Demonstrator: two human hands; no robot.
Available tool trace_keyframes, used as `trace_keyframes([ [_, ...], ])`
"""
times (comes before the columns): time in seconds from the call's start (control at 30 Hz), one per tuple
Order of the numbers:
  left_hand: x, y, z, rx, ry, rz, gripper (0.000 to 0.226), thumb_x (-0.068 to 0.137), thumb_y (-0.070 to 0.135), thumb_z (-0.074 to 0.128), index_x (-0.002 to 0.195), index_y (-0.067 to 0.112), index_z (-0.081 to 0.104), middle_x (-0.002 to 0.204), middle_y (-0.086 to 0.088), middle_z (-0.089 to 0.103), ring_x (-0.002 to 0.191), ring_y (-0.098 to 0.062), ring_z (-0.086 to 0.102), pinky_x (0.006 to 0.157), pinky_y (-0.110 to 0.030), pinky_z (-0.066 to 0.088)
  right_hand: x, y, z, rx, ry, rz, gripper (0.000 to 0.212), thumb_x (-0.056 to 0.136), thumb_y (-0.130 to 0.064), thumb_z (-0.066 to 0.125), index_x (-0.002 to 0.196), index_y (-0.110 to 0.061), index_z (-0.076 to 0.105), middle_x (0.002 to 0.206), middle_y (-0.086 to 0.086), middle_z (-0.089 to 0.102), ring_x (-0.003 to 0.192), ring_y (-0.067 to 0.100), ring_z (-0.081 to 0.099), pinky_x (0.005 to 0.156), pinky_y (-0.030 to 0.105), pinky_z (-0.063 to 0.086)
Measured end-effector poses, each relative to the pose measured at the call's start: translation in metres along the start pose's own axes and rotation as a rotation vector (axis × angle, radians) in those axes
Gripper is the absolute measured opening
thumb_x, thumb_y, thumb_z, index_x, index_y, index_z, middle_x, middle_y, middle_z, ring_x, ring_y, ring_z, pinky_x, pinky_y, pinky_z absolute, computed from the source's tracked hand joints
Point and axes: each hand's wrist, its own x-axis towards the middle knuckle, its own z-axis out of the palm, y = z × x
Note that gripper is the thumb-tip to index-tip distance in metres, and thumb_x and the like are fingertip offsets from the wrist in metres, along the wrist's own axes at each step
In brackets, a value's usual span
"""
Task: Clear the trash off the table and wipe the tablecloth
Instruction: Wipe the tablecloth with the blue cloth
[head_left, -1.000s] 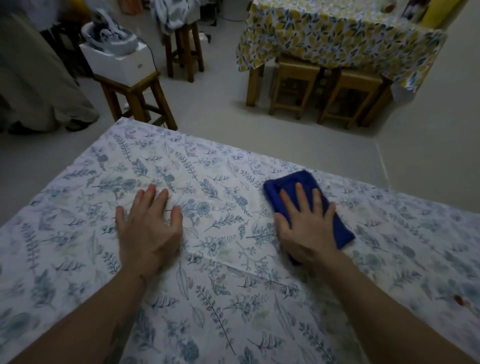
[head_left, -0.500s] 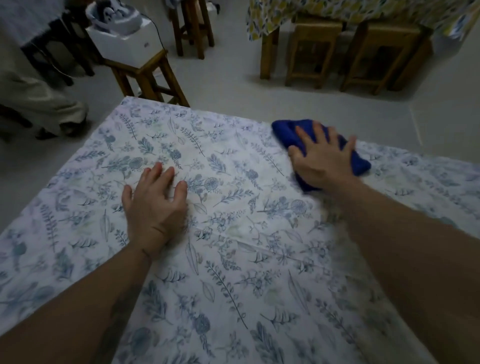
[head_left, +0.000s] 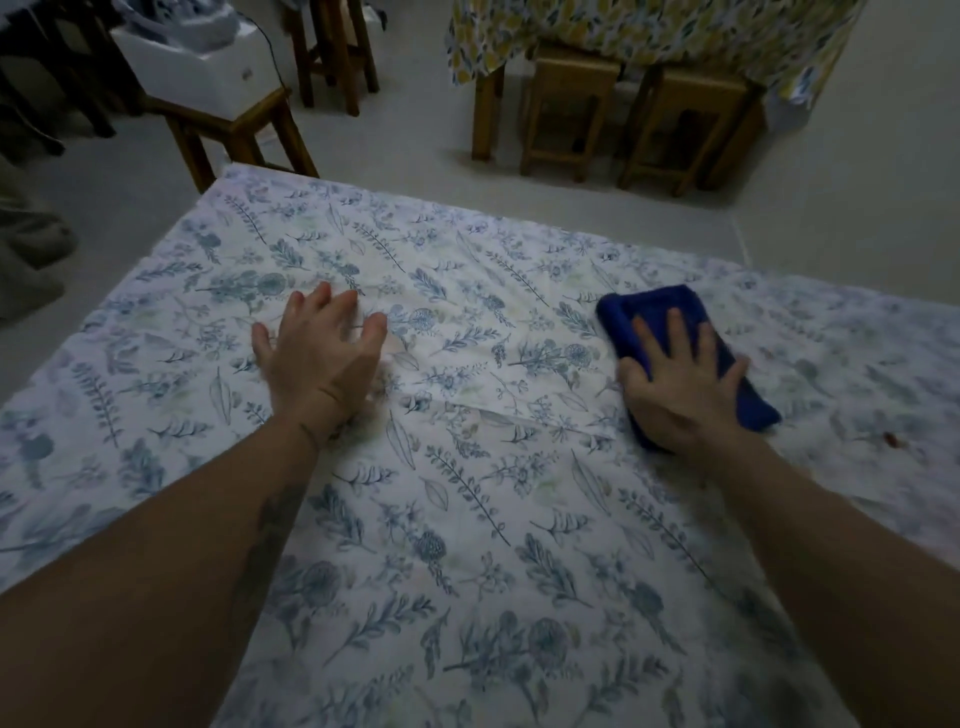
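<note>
A white tablecloth (head_left: 467, 519) printed with blue leaves covers the table in front of me. My right hand (head_left: 680, 384) lies flat, fingers spread, on a folded dark blue cloth (head_left: 649, 312) at the centre right and presses it onto the tablecloth. My left hand (head_left: 322, 358) rests palm down on the tablecloth at the centre left, fingers apart, holding nothing. A small reddish-brown speck (head_left: 892, 440) lies on the tablecloth to the right of the blue cloth. A shallow crease runs across the fabric between my two hands.
Beyond the table's far edge is grey floor. A wooden stool (head_left: 234, 130) carrying a white box (head_left: 197, 67) stands at the far left corner. A second table with a yellow leaf-patterned cloth (head_left: 649, 31) and two wooden stools (head_left: 571, 104) under it stands at the back right.
My right hand has slid the blue cloth back toward me and slightly right from the far edge. My left hand stays pressed on the tablecloth in about the same spot.
</note>
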Motion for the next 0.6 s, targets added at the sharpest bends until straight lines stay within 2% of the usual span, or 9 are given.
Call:
trace_keyframes([
  [0.17,-0.006,-0.007,-0.012,-0.197,-0.076,-0.005,0.067,0.081,0.059,0.049,0.138,0.026,0.059,0.156,0.004,0.044,0.151,-0.019,0.025,0.121,-0.054,-0.003,-0.097,-0.094,0.034,-0.016,-0.058,-0.327,0.065,0.095,-0.058,0.016,0.156,-0.040,0.002,0.165,0.001,-0.017,0.150,0.031,-0.020,0.114,0.065,-0.013],
  [0.23,-0.019,0.004,-0.018,-0.362,0.010,-0.041,0.063,0.082,0.047,0.051,0.137,0.017,0.060,0.151,-0.005,0.051,0.145,-0.024,0.037,0.122,-0.044,0.015,-0.128,-0.109,0.044,-0.038,-0.087,-0.413,0.067,0.095,-0.061,0.018,0.157,-0.040,0.002,0.165,0.002,-0.017,0.149,0.032,-0.022,0.112,0.066,-0.015],
  [0.27,-0.028,0.012,-0.019,-0.471,0.071,-0.076,0.059,0.084,0.040,0.052,0.137,0.015,0.060,0.147,-0.008,0.054,0.140,-0.027,0.043,0.117,-0.036,0.025,-0.137,-0.109,0.045,-0.039,-0.104,-0.428,0.067,0.095,-0.062,0.019,0.156,-0.040,0.002,0.165,0.001,-0.019,0.149,0.031,-0.024,0.111,0.065,-0.017],
  [0.3,-0.038,0.024,-0.018,-0.561,0.113,-0.108,0.057,0.085,0.035,0.053,0.138,0.014,0.059,0.146,-0.010,0.055,0.137,-0.027,0.047,0.111,-0.029,0.031,-0.143,-0.103,0.044,-0.032,-0.121,-0.430,0.067,0.096,-0.063,0.020,0.156,-0.041,0.000,0.164,0.000,-0.020,0.148,0.029,-0.026,0.111,0.064,-0.018],
  [0.37,-0.058,0.052,-0.010,-0.647,0.096,-0.117,0.055,0.086,0.031,0.053,0.139,0.015,0.058,0.145,-0.008,0.055,0.134,-0.026,0.049,0.106,-0.026,0.033,-0.148,-0.078,0.037,0.003,-0.130,-0.392,0.065,0.096,-0.064,0.018,0.155,-0.044,-0.003,0.164,-0.004,-0.022,0.148,0.025,-0.028,0.112,0.061,-0.021],
  [0.43,-0.071,0.081,0.005,-0.667,0.000,-0.084,0.058,0.086,0.033,0.052,0.141,0.017,0.057,0.147,-0.006,0.054,0.135,-0.025,0.048,0.109,-0.027,0.029,-0.151,-0.040,0.033,0.026,-0.085,-0.304,0.064,0.096,-0.064,0.016,0.154,-0.047,-0.004,0.164,-0.006,-0.022,0.148,0.021,-0.028,0.114,0.058,-0.021],
  [0.5,-0.079,0.102,0.021,-0.559,-0.115,-0.063,0.063,0.085,0.040,0.050,0.146,0.020,0.050,0.152,-0.005,0.048,0.142,-0.026,0.040,0.120,-0.037,0.010,-0.153,0.001,0.030,0.003,-0.020,-0.194,0.064,0.094,-0.064,0.013,0.154,-0.048,-0.005,0.164,-0.006,-0.021,0.149,0.021,-0.025,0.116,0.057,-0.017],
  [0.57,-0.081,0.110,0.035,-0.377,-0.161,-0.045,0.072,0.083,0.048,0.045,0.150,0.023,0.043,0.157,-0.004,0.042,0.149,-0.023,0.028,0.121,-0.044,-0.011,-0.151,0.042,0.028,-0.003,0.017,-0.066,0.065,0.093,-0.065,0.012,0.154,-0.047,-0.005,0.164,-0.007,-0.020,0.150,0.021,-0.021,0.117,0.057,-0.014],
  [0.6,-0.081,0.110,0.041,-0.295,-0.152,-0.028,0.074,0.083,0.050,0.044,0.151,0.022,0.041,0.158,-0.004,0.040,0.151,-0.022,0.024,0.120,-0.047,-0.013,-0.150,0.063,0.026,0.002,0.029,0.008,0.065,0.094,-0.065,0.013,0.154,-0.046,-0.005,0.164,-0.007,-0.020,0.151,0.021,-0.020,0.117,0.057,-0.013],
])
